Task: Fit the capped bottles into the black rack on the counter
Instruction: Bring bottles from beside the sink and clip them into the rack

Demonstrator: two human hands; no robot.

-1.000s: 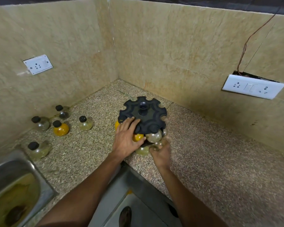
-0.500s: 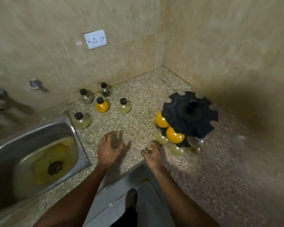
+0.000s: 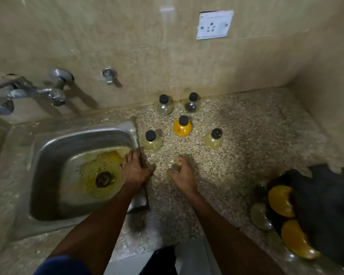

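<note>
Several loose capped bottles stand on the speckled counter ahead of my hands. Among them are an orange bottle (image 3: 182, 128), a pale bottle (image 3: 152, 142) by the sink rim and another pale bottle (image 3: 213, 140). Two clear ones (image 3: 164, 107) (image 3: 192, 105) stand by the wall. The black rack (image 3: 326, 205) sits at the right edge, with orange bottles (image 3: 281, 201) and clear bottles (image 3: 260, 217) hanging under its rim. My left hand (image 3: 134, 169) hovers over the sink's right rim, fingers extended, empty. My right hand (image 3: 182, 174) is over bare counter, fingers loosely curled, holding nothing.
A steel sink (image 3: 48, 147) with yellow residue lies to the left, with taps (image 3: 54, 90) on the wall above it. A white socket (image 3: 214, 24) is on the back wall. A side wall closes off the counter at the right.
My view has swung left from the rack to the loose bottles and the sink. My left hand came off the rack. Both hands moved left toward the loose bottles.
</note>
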